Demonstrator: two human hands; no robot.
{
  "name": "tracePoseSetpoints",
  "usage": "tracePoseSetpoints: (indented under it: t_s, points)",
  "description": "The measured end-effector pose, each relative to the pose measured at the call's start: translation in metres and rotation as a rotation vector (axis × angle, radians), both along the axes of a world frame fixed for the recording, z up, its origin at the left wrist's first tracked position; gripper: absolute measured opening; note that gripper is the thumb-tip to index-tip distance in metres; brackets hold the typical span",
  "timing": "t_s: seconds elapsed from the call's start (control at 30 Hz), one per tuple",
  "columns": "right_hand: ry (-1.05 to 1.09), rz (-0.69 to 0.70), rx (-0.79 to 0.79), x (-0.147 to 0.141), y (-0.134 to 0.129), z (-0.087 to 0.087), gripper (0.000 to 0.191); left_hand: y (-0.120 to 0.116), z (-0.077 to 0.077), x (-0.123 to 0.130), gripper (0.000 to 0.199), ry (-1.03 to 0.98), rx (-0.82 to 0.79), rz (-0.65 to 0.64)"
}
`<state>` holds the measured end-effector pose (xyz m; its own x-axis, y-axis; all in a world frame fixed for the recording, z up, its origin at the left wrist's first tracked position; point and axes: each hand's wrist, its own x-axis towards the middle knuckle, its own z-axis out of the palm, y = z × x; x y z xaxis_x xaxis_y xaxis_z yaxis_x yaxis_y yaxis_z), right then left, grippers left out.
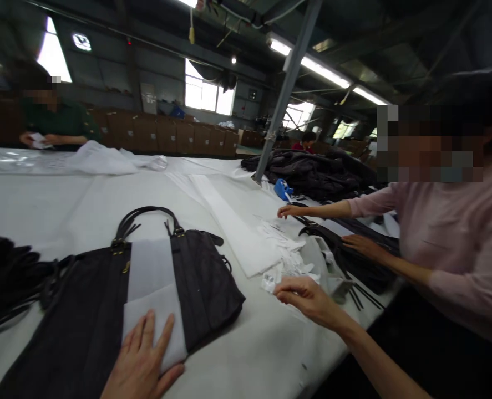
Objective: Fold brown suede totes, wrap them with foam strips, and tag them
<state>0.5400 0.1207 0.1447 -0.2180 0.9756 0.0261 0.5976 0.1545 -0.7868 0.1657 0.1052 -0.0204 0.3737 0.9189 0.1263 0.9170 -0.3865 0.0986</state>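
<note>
A black handbag (206,288) with two looped handles (148,210) lies flat on the white-covered table. Across its middle runs a strip of thin white packing sheet (151,266), its near part folded over. My left hand (143,354) rests on that folded part with its fingers spread. To the right of the bag, my right hand (306,299) is raised near the table with thumb and fingers pinched together. A small, shiny, whitish piece (268,281) shows at its fingertips; whether they grip it is unclear.
White scraps (287,249) and a long white sheet (233,227) lie beyond my right hand. A co-worker (457,238) handles a dark bag (370,266) at right. A blue tape dispenser (283,189), a metal post (285,88) and piled dark bags (312,172) stand behind.
</note>
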Motion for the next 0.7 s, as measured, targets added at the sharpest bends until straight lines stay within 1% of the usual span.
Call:
tracePoseSetpoints:
  t_s: [0.07, 0.13, 0.27, 0.33, 0.43, 0.53, 0.6, 0.67, 0.7]
  points:
    - [-0.003, 0.205, -0.053, -0.040, 0.025, 0.012, 0.025, -0.001, 0.006, 0.000, 0.079, -0.019, -0.005, 0.019]
    - [-0.007, 0.398, -0.103, -0.077, 0.050, 0.018, 0.025, -0.001, 0.011, 0.001, 0.082, -0.042, -0.018, 0.034]
    - [-0.017, 0.744, -0.226, -0.144, 0.092, 0.017, 0.027, 0.003, 0.019, -0.001, 0.090, -0.091, -0.074, 0.062]
    - [-0.031, 0.879, -0.256, -0.175, 0.111, 0.013, 0.029, 0.005, 0.020, -0.003, 0.094, -0.114, -0.104, 0.069]
    - [-0.118, 1.013, -0.256, -0.221, 0.139, 0.003, 0.024, 0.009, 0.017, -0.006, 0.099, -0.144, -0.139, 0.074]
    - [-0.341, 1.120, -0.206, -0.266, 0.165, -0.010, 0.013, 0.013, 0.008, -0.009, 0.101, -0.184, -0.159, 0.060]
    - [-0.571, 1.170, -0.108, -0.294, 0.179, -0.020, 0.017, 0.014, 0.002, -0.011, 0.101, -0.213, -0.162, 0.050]
    - [-0.763, 1.175, -0.019, -0.318, 0.189, -0.030, 0.024, 0.015, -0.003, -0.012, 0.102, -0.237, -0.161, 0.054]
    - [-0.819, 1.163, 0.005, -0.327, 0.192, -0.035, 0.026, 0.015, -0.004, -0.013, 0.103, -0.249, -0.162, 0.054]
